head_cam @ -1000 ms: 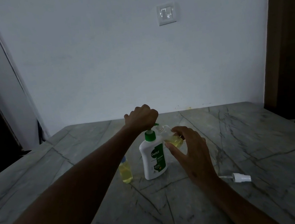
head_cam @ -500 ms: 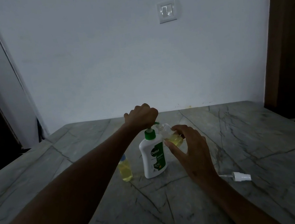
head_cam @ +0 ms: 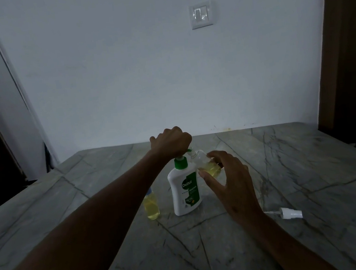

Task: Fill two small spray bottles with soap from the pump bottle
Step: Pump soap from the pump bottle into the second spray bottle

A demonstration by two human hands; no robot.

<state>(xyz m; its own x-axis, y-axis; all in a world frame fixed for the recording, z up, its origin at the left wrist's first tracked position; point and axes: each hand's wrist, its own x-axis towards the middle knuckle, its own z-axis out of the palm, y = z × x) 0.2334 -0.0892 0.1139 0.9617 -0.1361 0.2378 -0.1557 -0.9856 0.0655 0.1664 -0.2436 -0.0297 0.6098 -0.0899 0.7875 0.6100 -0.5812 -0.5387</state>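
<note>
A white pump bottle (head_cam: 184, 189) with a green collar and label stands mid-table. My left hand (head_cam: 172, 142) is curled over its pump head, which is hidden beneath the fist. My right hand (head_cam: 228, 178) pinches a small clear spray bottle (head_cam: 204, 164), tilted with its open neck at the green nozzle; yellow soap fills its lower part. A second small bottle (head_cam: 151, 206), full of yellow soap, stands left of the pump bottle, partly behind my left forearm. A white spray cap (head_cam: 289, 212) with its tube lies on the table to the right.
The grey marble table (head_cam: 298, 165) meets a white wall at the back. A light switch (head_cam: 201, 15) is on the wall. A dark doorway lies to the left and a brown door frame to the right.
Both hands and the bottles hold nearly the same pose; only the camera view shifts slightly.
</note>
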